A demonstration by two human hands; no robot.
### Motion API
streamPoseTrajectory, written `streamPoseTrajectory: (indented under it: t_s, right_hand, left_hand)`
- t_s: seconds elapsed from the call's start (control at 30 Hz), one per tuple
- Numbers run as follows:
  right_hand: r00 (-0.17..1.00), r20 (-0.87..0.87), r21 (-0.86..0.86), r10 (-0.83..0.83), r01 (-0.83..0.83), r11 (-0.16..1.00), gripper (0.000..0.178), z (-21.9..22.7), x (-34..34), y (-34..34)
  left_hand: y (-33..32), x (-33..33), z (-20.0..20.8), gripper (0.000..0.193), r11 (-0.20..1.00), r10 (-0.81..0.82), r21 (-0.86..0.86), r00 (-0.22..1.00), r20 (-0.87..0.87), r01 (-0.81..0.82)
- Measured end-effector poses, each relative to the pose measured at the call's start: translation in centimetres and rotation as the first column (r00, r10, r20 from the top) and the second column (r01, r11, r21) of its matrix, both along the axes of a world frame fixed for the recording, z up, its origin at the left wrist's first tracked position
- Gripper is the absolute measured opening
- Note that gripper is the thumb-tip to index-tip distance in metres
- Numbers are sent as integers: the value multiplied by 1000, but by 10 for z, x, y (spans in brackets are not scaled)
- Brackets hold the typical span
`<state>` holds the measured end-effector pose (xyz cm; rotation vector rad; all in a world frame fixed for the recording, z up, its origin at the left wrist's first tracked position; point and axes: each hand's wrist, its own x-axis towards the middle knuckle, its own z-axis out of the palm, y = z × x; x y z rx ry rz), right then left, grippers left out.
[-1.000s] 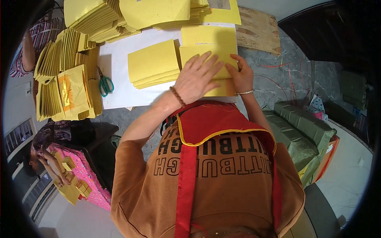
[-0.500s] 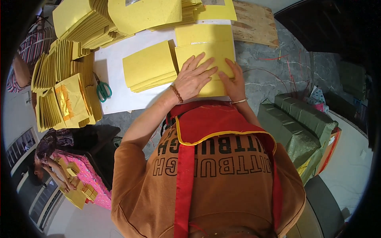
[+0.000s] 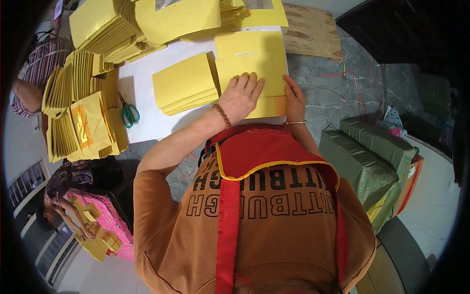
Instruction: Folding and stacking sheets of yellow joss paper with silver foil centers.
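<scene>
A yellow paper sheet (image 3: 252, 68), with its near edge turned up into a narrow band, lies in front of me on a white-topped table (image 3: 147, 120). My left hand (image 3: 242, 96), a beaded bracelet at its wrist, rests palm down on this sheet, its fingers slightly bent and holding nothing I can see. At the sheet's right edge is my right hand (image 3: 295, 100), turned on its side with fingers stretched along the edge; its thumb is partly hidden. Just left of the sheet sits a small stack of folded yellow paper pieces (image 3: 186, 83).
Scissors with teal handles (image 3: 130, 115) lie at the table's left, beside bundles of folded yellow paper (image 3: 63, 90). More yellow stacks (image 3: 105, 29) stand at the back. Green wrapped packages (image 3: 362, 161) are on the right. Co-workers (image 3: 63, 196) are on the left, one at a pink-covered table (image 3: 105, 210).
My left hand has drawn its fingers back toward me and bent them. My right hand has moved off the sheet's surface to its right edge, with its fingers closer together.
</scene>
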<state>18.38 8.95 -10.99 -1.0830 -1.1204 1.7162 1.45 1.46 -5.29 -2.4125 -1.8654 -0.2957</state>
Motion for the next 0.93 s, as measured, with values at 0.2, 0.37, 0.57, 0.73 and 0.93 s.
streamPoseTrajectory:
  t_s: [0.2,0.37,0.57,0.73,0.93]
  right_hand:
    - [1000,-31,-60,7,-9,998,44,13,1,4]
    - [997,-76,-148,5,-17,989,56,14,6,9]
    - [997,48,-121,55,-49,991,53,13,7,12]
    - [997,68,-98,42,-35,995,46,6,6,12]
    - [992,87,-36,92,-89,995,35,-5,10,12]
  left_hand:
    - [10,8,-5,53,986,153,81,982,-110,-145]
    - [-12,-21,56,50,959,107,244,982,154,-142]
    - [-70,-106,24,59,908,359,237,933,-21,-344]
    - [-100,-116,-34,55,939,344,-59,934,99,-340]
    - [-101,-96,-48,72,870,492,-46,870,18,-491]
